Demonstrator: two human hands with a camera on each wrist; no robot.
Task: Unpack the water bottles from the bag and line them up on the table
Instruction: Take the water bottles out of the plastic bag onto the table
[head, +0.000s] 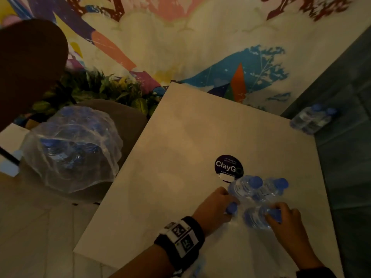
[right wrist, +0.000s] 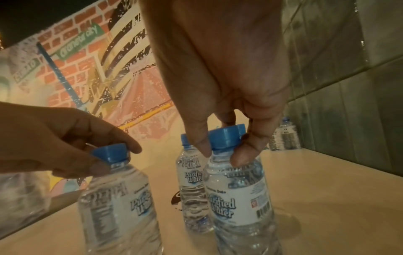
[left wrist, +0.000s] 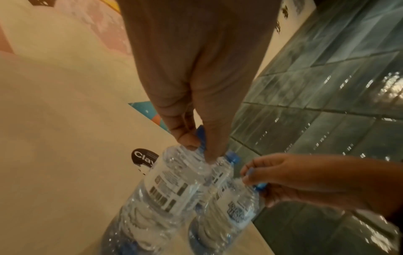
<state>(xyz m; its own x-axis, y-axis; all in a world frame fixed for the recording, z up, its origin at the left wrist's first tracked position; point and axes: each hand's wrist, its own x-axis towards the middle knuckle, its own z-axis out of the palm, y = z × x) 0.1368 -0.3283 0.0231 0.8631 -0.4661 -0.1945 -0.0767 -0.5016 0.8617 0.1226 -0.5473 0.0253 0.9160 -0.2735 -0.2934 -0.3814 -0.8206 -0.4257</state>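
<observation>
Small clear water bottles with blue caps stand in a cluster on the white table [head: 180,137], near its front right. My left hand [head: 228,205] pinches the cap of one upright bottle [left wrist: 170,186]. Close beside it, my right hand [head: 275,214] grips the cap of another bottle [right wrist: 237,198] between thumb and fingers. Both bottles stand on the tabletop. Two more bottles [head: 256,183] stand just behind them, by a round black sticker [head: 227,165]. The clear plastic bag [head: 70,147], with several bottles inside, sits on a chair to the left of the table.
Another group of bottles [head: 313,119] stands at the table's far right corner, against a grey tiled wall [head: 345,157]. A painted mural wall lies beyond the table. Green plants [head: 112,87] and a dark chair back [head: 30,67] are at the left.
</observation>
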